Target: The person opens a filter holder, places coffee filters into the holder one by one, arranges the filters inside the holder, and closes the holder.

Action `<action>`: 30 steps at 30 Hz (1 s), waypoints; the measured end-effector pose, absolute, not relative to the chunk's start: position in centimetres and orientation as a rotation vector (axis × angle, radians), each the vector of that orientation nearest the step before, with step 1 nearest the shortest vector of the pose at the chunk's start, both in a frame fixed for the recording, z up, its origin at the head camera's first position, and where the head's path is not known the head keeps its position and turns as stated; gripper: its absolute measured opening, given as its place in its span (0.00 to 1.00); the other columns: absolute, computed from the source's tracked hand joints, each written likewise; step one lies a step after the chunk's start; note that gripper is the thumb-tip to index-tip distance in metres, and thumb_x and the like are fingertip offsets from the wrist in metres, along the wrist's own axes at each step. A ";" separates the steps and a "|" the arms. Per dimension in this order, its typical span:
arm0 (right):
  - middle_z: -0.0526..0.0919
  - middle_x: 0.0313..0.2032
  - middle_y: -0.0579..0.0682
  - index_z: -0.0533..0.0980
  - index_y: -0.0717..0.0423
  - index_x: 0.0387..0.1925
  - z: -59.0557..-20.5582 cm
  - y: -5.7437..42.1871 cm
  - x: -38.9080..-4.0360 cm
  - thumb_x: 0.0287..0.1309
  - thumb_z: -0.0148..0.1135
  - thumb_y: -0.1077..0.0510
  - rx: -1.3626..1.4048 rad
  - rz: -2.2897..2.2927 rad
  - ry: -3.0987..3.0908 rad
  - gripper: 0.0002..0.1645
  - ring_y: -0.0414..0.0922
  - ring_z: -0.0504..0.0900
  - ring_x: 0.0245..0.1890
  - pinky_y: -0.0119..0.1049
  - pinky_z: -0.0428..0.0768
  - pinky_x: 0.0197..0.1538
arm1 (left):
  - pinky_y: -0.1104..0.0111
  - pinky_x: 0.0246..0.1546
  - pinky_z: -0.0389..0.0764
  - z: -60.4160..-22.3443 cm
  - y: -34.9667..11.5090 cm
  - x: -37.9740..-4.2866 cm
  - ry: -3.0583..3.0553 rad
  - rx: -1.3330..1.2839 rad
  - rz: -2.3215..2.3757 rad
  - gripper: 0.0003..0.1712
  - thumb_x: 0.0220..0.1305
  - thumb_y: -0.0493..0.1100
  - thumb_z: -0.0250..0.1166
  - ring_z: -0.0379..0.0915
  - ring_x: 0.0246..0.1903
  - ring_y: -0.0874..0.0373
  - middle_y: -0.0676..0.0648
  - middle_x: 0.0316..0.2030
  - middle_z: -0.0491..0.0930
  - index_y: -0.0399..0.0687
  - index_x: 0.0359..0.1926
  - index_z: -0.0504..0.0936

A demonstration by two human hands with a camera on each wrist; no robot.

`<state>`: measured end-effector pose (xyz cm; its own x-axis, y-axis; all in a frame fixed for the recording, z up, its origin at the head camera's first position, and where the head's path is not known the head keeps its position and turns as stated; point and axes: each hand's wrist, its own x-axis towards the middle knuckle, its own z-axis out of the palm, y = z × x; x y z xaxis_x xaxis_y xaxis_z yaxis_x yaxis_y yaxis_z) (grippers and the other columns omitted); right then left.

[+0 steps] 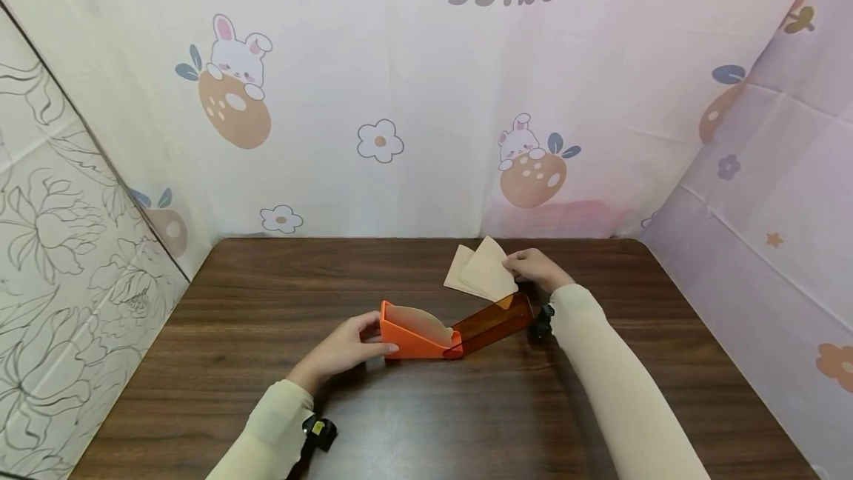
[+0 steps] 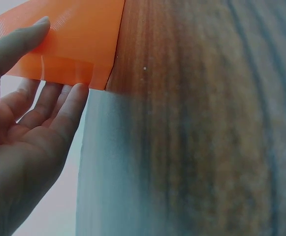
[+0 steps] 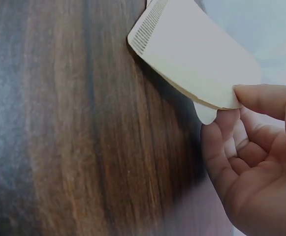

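My left hand [image 1: 345, 348] grips the back end of an orange coffee filter holder [image 1: 415, 344] on the table. In the left wrist view, the thumb lies along one side of the orange wall [image 2: 79, 39] and the fingers are on the other. Pale paper filters [image 1: 421, 322] stand inside the holder, and its brown see-through lid [image 1: 494, 323] is swung back to the right. Beyond the lid, my right hand [image 1: 537, 270] pinches a cream coffee filter [image 1: 489, 270] by its edge, thumb against fingertips. The right wrist view shows the crimped seam on this filter [image 3: 192, 54].
Another cream filter [image 1: 455, 270] shows behind the pinched one, at its left. The dark wooden table [image 1: 300, 280] ends at a printed curtain [image 1: 320, 80], and more patterned cloth hangs at both sides. A small black camera [image 1: 320, 432] is strapped to the left wrist.
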<state>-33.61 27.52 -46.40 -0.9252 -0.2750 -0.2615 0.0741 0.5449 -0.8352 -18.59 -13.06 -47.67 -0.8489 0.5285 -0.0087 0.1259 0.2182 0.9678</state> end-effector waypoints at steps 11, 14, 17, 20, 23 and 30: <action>0.78 0.54 0.67 0.70 0.75 0.62 -45.8 27.6 -33.1 0.75 0.53 0.55 -0.205 -1.395 2.437 0.27 0.56 0.79 0.51 0.51 0.78 0.57 | 0.68 0.53 0.78 -47.7 -13.1 -18.5 2.154 0.605 1.672 0.24 0.64 0.42 0.71 0.77 0.55 0.50 0.46 0.51 0.81 0.41 0.59 0.77; 0.78 0.53 0.66 0.71 0.75 0.61 -45.7 27.5 -33.0 0.75 0.53 0.55 -0.197 -1.413 2.461 0.27 0.55 0.80 0.51 0.50 0.78 0.56 | 0.67 0.53 0.78 -47.9 -13.1 -18.6 2.160 0.602 1.670 0.24 0.64 0.42 0.71 0.77 0.55 0.51 0.46 0.51 0.81 0.41 0.58 0.78; 0.78 0.53 0.65 0.71 0.73 0.61 -45.5 27.3 -32.9 0.75 0.54 0.53 -0.168 -1.432 2.489 0.27 0.54 0.80 0.51 0.49 0.78 0.57 | 0.67 0.53 0.78 -48.0 -13.2 -18.7 2.157 0.594 1.671 0.24 0.64 0.42 0.72 0.77 0.55 0.52 0.47 0.51 0.81 0.42 0.58 0.78; 0.78 0.54 0.65 0.71 0.72 0.62 -45.4 27.3 -32.7 0.75 0.55 0.51 -0.147 -1.446 2.517 0.29 0.55 0.80 0.51 0.50 0.77 0.57 | 0.66 0.53 0.79 -48.0 -13.2 -18.6 2.154 0.588 1.671 0.24 0.63 0.43 0.72 0.77 0.55 0.53 0.47 0.51 0.81 0.43 0.58 0.78; 0.78 0.54 0.65 0.72 0.71 0.62 -45.2 27.3 -32.5 0.74 0.56 0.51 -0.156 -1.468 2.535 0.29 0.54 0.80 0.49 0.49 0.77 0.57 | 0.66 0.53 0.79 -47.9 -13.2 -18.6 2.151 0.586 1.675 0.24 0.64 0.43 0.72 0.77 0.55 0.52 0.46 0.52 0.81 0.42 0.58 0.78; 0.82 0.48 0.60 0.74 0.68 0.57 -44.6 27.1 -32.4 0.71 0.60 0.50 -0.174 -1.566 2.534 0.26 0.47 0.82 0.43 0.43 0.80 0.52 | 0.66 0.53 0.79 -47.9 -13.2 -18.6 2.153 0.591 1.677 0.24 0.64 0.43 0.72 0.77 0.55 0.51 0.46 0.51 0.81 0.42 0.58 0.78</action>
<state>-32.39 27.08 -44.62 -0.9809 -0.1807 -0.0723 -0.0162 0.4459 -0.8949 -18.56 -13.15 -47.94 -0.8529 0.5218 -0.0173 0.1111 0.2137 0.9706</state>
